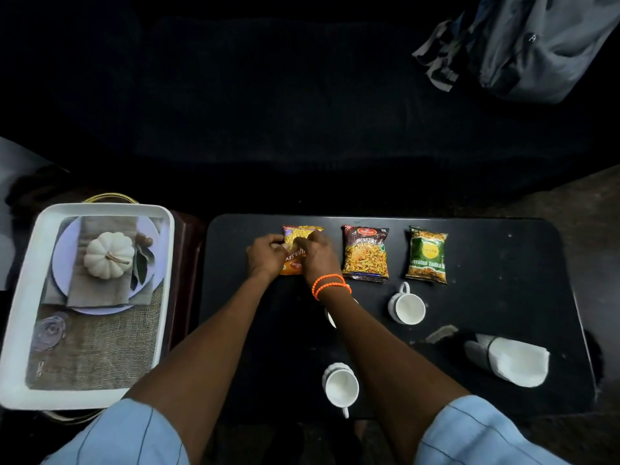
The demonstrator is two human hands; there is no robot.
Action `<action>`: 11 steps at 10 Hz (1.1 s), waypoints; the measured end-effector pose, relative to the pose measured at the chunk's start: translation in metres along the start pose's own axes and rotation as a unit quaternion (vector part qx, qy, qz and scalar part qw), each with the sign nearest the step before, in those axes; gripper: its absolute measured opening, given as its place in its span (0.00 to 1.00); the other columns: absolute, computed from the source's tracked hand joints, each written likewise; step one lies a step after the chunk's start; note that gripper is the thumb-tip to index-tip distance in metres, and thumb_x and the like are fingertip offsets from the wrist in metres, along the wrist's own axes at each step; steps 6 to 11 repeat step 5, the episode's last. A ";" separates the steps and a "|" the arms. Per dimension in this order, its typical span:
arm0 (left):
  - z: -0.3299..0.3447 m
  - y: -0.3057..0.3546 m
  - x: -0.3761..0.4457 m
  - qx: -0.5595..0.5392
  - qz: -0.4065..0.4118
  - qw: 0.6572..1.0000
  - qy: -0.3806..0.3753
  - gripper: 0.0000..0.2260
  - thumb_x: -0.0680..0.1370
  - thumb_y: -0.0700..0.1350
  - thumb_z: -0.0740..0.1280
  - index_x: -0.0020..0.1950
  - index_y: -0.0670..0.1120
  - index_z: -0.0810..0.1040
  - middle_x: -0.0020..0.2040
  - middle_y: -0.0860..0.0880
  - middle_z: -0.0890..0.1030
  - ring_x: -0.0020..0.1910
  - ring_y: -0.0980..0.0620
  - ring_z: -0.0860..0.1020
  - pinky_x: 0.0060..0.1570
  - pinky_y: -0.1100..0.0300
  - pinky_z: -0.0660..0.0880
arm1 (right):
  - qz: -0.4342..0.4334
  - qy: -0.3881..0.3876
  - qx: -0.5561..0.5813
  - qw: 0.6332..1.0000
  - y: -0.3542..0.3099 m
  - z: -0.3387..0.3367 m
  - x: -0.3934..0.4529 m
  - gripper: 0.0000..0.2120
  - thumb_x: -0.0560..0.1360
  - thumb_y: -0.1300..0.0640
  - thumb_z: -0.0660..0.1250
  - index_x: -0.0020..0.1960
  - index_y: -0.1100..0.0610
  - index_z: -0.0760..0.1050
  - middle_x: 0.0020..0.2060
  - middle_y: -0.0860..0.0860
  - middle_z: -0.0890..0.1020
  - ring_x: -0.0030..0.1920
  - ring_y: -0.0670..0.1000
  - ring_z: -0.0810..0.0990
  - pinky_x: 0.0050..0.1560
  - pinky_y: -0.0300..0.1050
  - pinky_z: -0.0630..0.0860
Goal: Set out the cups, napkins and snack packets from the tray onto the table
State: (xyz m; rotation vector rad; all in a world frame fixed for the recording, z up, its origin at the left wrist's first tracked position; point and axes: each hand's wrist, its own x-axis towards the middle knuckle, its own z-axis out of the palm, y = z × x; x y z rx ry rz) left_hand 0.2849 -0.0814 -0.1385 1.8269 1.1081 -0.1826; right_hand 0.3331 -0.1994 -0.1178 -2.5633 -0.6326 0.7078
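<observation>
Pinching the orange-and-yellow foil snack packet (299, 253) in both grips, left hand (266, 255) and right hand (317, 255) clenched on it, I held it flat on the black worktop (486, 297), beside the maroon packet (365, 252) and green packet (426, 254).

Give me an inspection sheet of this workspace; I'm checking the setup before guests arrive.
Surface: black table, lightly speckled.
Job's things: three snack packets in a row, orange packet, Mixture packet, green packet; two full cups visible, a third mostly hidden by the forearm; napkins in holder; tray emptied.
Clutter: nothing seen.
Grips: left hand and right hand on orange packet.
Cables: nothing seen.
Surroundings: dark sofa, grey bag.
</observation>
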 end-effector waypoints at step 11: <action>-0.010 0.005 -0.011 0.041 0.034 0.998 0.024 0.15 0.83 0.44 0.66 0.70 0.44 0.77 0.65 0.42 0.81 0.63 0.43 0.80 0.60 0.49 0.80 | -0.035 0.007 -0.016 0.999 0.007 -0.013 0.000 0.21 0.77 0.61 0.69 0.69 0.57 0.74 0.65 0.58 0.74 0.66 0.60 0.72 0.62 0.56 0.76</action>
